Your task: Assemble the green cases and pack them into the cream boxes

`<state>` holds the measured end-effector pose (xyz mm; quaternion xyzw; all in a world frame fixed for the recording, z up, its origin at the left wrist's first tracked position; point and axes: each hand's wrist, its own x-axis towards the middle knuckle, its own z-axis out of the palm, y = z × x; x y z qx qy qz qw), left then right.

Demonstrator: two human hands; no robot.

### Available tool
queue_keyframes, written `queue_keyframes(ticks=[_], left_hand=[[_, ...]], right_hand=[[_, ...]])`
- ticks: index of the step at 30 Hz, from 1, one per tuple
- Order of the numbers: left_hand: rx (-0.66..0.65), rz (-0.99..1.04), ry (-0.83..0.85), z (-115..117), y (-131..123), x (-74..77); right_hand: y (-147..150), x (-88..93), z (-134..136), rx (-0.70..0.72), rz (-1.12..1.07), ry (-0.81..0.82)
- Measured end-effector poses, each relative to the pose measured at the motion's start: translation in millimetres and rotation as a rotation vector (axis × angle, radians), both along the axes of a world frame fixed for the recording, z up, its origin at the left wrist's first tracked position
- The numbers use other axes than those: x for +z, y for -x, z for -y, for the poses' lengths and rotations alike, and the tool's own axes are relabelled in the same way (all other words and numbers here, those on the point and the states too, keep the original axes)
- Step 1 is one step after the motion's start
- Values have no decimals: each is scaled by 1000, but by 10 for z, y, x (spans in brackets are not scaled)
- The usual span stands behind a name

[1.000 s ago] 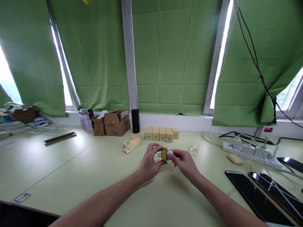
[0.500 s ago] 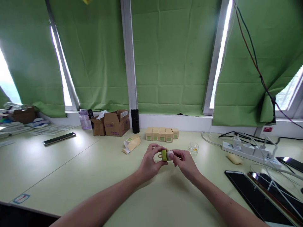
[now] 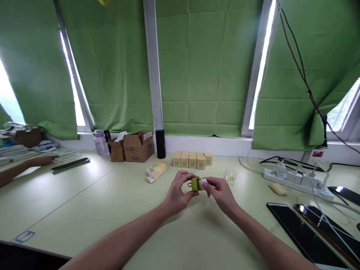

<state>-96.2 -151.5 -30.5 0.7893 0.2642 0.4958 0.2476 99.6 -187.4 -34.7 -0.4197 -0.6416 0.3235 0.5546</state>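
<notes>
Above the table, my left hand point(image 3: 181, 191) pinches a small olive-green case point(image 3: 195, 184) between thumb and fingers. A tan loop sticks out from the case's left end. At its right end my right hand point(image 3: 221, 193) grips a rounded white piece point(image 3: 201, 183), partly inside the green case. My right fingers cover some of the white piece, so its full shape is hidden. Beyond my left hand lies an opened small carton point(image 3: 156, 171) on its side. A small clear container point(image 3: 230, 176) with a yellow spot stands beyond my right hand.
Several small tan boxes point(image 3: 192, 160) stand in a row at the back, near a black cylinder point(image 3: 160, 144) and a cardboard box point(image 3: 139, 147). A power strip point(image 3: 298, 182), cables and a dark tablet point(image 3: 295, 228) lie right. Another person's hand point(image 3: 43, 160) reaches in from the left.
Another person's hand and forearm have come into view at the far left. The white piece shows slightly more beside the green case; my hands have barely moved.
</notes>
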Motion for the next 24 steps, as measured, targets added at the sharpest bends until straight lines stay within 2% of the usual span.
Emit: queue_keyframes(ticks=[6, 24], left_hand=[[12, -2, -16, -18, 0, -25], [57, -16, -59, -12, -12, -42]], right_hand=[[-4, 9, 8, 5, 17, -5], [43, 42, 81, -103, 99, -42]])
